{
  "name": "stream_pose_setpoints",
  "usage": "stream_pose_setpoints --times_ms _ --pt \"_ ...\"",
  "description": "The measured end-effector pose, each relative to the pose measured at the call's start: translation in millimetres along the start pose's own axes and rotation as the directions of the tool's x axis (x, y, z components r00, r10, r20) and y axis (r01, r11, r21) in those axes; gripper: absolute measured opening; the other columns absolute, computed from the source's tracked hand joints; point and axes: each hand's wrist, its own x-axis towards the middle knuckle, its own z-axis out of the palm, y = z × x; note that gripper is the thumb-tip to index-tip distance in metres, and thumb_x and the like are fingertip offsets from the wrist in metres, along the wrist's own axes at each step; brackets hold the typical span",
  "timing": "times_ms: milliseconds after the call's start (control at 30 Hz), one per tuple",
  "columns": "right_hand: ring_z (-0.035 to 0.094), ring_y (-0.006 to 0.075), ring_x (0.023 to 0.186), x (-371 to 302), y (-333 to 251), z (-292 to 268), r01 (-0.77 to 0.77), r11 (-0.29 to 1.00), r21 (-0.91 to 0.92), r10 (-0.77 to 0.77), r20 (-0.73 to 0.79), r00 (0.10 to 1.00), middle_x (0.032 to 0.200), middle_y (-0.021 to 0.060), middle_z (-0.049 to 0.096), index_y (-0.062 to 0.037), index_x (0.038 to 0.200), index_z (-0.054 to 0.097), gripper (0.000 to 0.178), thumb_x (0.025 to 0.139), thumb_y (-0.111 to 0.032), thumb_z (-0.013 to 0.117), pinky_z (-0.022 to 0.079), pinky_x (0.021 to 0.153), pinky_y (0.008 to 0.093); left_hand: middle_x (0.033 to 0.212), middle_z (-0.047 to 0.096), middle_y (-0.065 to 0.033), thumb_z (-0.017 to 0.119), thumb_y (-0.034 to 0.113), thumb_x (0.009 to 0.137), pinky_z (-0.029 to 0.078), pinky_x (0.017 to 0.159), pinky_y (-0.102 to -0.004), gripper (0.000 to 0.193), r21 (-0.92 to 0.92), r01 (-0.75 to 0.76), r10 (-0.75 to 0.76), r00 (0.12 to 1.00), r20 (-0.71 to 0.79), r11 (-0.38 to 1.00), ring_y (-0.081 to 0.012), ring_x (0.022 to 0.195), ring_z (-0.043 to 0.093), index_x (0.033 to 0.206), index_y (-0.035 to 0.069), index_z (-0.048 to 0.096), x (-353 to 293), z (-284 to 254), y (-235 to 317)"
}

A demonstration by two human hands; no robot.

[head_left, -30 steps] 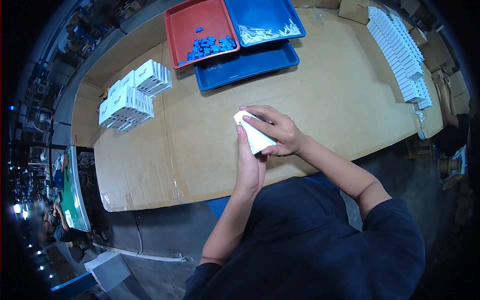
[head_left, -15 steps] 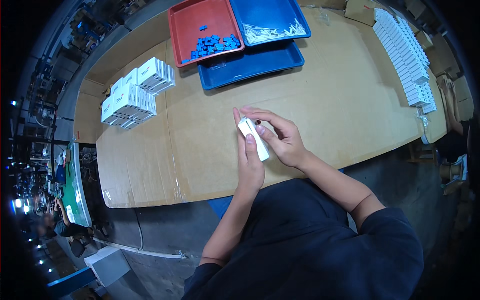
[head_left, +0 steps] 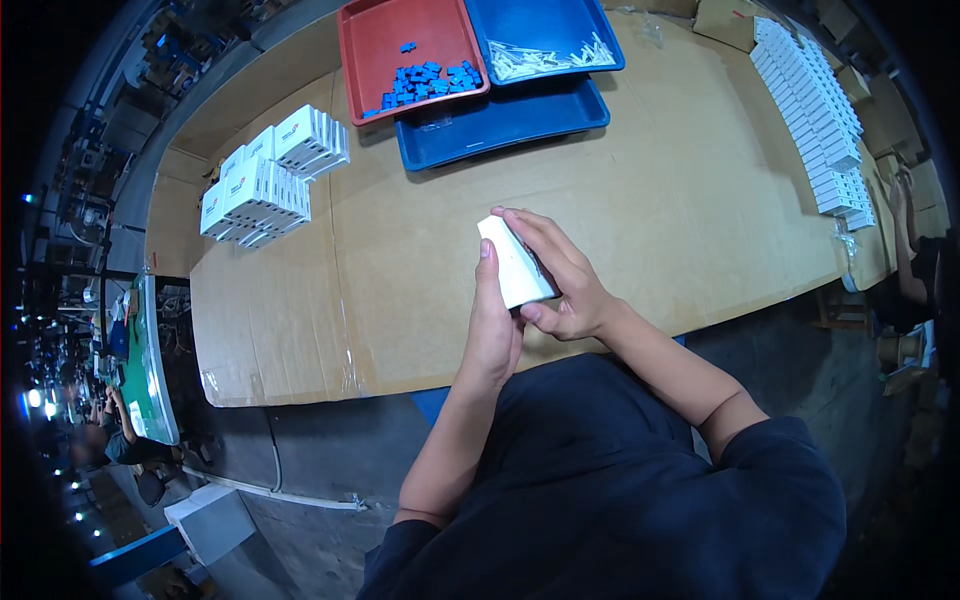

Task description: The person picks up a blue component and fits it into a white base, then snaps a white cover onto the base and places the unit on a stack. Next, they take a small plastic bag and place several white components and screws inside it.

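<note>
With fingers (head_left: pixel 562 260) of left hand (head_left: pixel 492 335) and right hand (head_left: pixel 575 298) clasped around a white rectangular box (head_left: pixel 514 268), holding it over the near part of the cardboard-covered surface (head_left: pixel 410 300). At left, stacks of white cases (head_left: pixel 255 195); ahead, a red tray (head_left: pixel 385 40) of blue parts (head_left: pixel 420 84) beside a blue tray (head_left: pixel 535 25) of slender white pieces (head_left: pixel 545 62); far right, rows of white blocks (head_left: pixel 808 115).

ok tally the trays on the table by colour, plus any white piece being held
Red tray: 1
Blue trays, the upper and the lower: 2
White box-shaped piece, held between the left hand and right hand: 1
Total: 4
</note>
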Motion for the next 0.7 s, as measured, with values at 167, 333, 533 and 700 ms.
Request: stream_pose_setpoints --times_ms 167,333,533,700 --pt "0.059 0.0435 0.126 -4 14 -4 0.136 0.971 -0.198 -0.126 0.064 0.990 0.144 0.0286 0.055 0.0083 0.146 0.050 0.081 0.096 -0.054 0.064 0.050 0.104 0.0470 0.126 0.063 -0.0074 0.036 0.057 0.110 0.055 0.091 -0.0340 0.059 -0.021 0.068 -0.068 0.998 0.017 0.997 -0.0176 0.113 0.064 0.144 0.009 0.046 -1 0 -2" --pt "0.060 0.0445 0.125 -10 18 -2 0.119 0.968 -0.222 -0.104 0.079 0.992 0.142 0.0317 0.055 0.0110 0.145 0.050 0.085 0.099 -0.061 0.055 0.050 0.104 0.0463 0.125 0.063 -0.0071 0.036 0.057 0.110 0.056 0.089 -0.0330 0.059 -0.026 0.031 -0.032 0.999 -0.033 0.999 -0.0166 0.111 0.065 0.143 0.009 0.046 -1 2 -7" --pt "0.060 0.0450 0.124 -13 19 2 0.133 0.967 -0.217 -0.124 0.058 0.991 0.141 0.0323 0.055 0.0123 0.143 0.052 0.082 0.103 -0.059 0.048 0.051 0.103 0.0464 0.124 0.063 -0.0068 0.036 0.056 0.111 0.055 0.092 -0.0329 0.059 -0.023 0.001 -0.003 0.998 -0.064 1.000 -0.0160 0.112 0.064 0.144 0.008 0.046 -1 4 -11" --pt "0.060 0.0456 0.124 -15 21 4 0.117 0.973 -0.200 -0.109 0.050 0.993 0.141 0.0350 0.055 0.0140 0.145 0.050 0.085 0.107 -0.061 0.038 0.050 0.103 0.0462 0.127 0.062 -0.0073 0.035 0.056 0.111 0.053 0.095 -0.0331 0.060 -0.030 0.010 -0.012 0.999 -0.052 0.999 -0.0165 0.115 0.062 0.146 0.008 0.046 2 -7 -17"
